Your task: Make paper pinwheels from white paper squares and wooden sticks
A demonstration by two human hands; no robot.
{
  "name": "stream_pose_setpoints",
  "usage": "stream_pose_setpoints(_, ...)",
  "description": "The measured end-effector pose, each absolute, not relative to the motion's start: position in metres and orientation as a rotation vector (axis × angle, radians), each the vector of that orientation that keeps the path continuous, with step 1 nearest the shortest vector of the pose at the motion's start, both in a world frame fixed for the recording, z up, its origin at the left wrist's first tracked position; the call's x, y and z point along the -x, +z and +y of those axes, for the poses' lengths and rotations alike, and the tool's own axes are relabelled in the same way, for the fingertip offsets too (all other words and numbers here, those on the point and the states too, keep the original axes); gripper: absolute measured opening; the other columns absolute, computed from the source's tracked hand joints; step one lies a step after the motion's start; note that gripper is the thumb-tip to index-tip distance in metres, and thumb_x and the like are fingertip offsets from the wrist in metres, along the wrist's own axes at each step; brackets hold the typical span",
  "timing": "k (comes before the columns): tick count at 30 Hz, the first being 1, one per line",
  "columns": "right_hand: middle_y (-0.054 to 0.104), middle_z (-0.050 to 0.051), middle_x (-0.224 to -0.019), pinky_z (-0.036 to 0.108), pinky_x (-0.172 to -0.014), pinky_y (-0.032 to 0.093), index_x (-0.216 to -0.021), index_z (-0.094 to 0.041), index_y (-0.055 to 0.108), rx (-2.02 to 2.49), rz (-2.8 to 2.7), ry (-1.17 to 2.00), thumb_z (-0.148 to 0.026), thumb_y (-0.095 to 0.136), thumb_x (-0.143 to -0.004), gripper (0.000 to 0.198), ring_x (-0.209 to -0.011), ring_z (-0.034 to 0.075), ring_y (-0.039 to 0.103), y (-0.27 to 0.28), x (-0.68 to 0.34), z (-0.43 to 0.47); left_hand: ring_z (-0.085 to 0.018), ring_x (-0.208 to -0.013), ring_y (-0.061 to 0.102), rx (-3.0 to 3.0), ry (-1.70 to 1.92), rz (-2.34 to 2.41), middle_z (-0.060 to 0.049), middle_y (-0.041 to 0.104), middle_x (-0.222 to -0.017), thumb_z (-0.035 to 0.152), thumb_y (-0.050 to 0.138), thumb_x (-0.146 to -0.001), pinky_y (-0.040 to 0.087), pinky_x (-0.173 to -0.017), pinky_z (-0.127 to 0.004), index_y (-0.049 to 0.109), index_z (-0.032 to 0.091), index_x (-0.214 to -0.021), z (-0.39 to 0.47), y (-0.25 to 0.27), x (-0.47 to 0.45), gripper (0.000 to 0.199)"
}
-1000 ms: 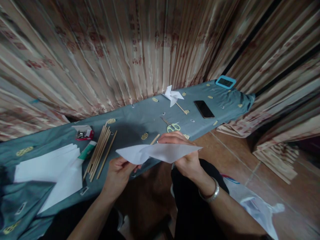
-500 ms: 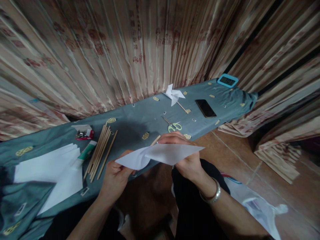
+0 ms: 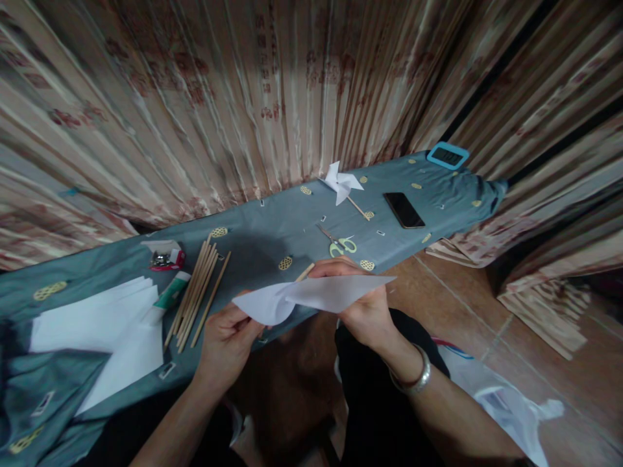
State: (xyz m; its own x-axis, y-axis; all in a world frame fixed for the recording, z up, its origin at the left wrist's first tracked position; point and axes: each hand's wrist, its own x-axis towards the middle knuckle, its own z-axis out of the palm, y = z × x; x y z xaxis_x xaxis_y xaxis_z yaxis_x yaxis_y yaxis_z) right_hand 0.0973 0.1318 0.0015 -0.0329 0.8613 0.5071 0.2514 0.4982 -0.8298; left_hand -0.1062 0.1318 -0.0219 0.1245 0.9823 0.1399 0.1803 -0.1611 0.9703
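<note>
A white paper pinwheel (image 3: 335, 293) is held between my two hands above the near edge of the cloth-covered table. My left hand (image 3: 228, 337) is closed, pinching the pinwheel's left tip between thumb and fingers. On the other side my right hand (image 3: 365, 314) is closed around its right part; the paper hides some of the fingers. A wooden stick (image 3: 305, 272) pokes out behind the paper beside my right fingers; how it joins the paper is hidden. Beyond my hands lie scissors (image 3: 337, 244) with green handles and another paper pinwheel (image 3: 342, 183) on a stick.
To the left are several wooden sticks (image 3: 198, 292), a green-and-white glue stick (image 3: 170, 295), a small open box of metal pins (image 3: 165, 256) and white paper sheets (image 3: 92, 318). At right lie a phone (image 3: 403, 209) and a blue-framed digital clock (image 3: 447, 155). Curtains hang behind the table.
My left hand has shifted slightly right with the paper's left tip, and the paper's left fold looks a bit more curled. The whole view has moved slightly. My right hand keeps its grip.
</note>
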Motion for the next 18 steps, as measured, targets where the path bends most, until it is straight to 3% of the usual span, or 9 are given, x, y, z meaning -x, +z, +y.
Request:
stream_pose_setpoints(8, 0.074, 0.002, -0.08, 0.027, -0.067, 0.052, -0.08, -0.02, 0.07, 1.147, -1.347, 0.95, -0.021, 0.066, -0.074, 0.007, -0.074, 0.017, 0.067, -0.014, -0.089, 0.143, -0.008, -0.048, 0.046, -1.545, 1.135, 1.246, 0.001, 0.059, -0.062, 0.027, 0.066, -0.073, 0.036, -0.044, -0.02, 0.066, 0.019, -0.053, 0.134, -0.022, 0.106, 0.021)
stream_pose_setpoints(15, 0.074, 0.004, -0.087, 0.032, -0.081, 0.052, -0.078, -0.021, 0.07, 1.001, -1.366, 1.015, -0.022, 0.07, -0.073, 0.005, -0.086, 0.019, 0.068, -0.014, -0.089, 0.149, -0.01, -0.052, 0.051, -1.532, 1.125, 1.252, -0.001, 0.06, -0.064, 0.026, 0.064, -0.072, 0.042, -0.049, -0.021, 0.064, 0.019, -0.049, 0.133, -0.02, 0.109, 0.024)
stream_pose_setpoints(18, 0.074, 0.004, -0.085, 0.032, -0.08, 0.053, -0.08, -0.02, 0.07, 1.008, -1.344, 1.039, -0.021, 0.068, -0.075, 0.006, -0.083, 0.019, 0.069, -0.011, -0.087, 0.146, -0.011, -0.054, 0.052, -1.562, 1.138, 1.241, -0.001, 0.058, -0.061, 0.026, 0.065, -0.072, 0.043, -0.05, -0.021, 0.064, 0.019, -0.048, 0.132, -0.018, 0.112, 0.024)
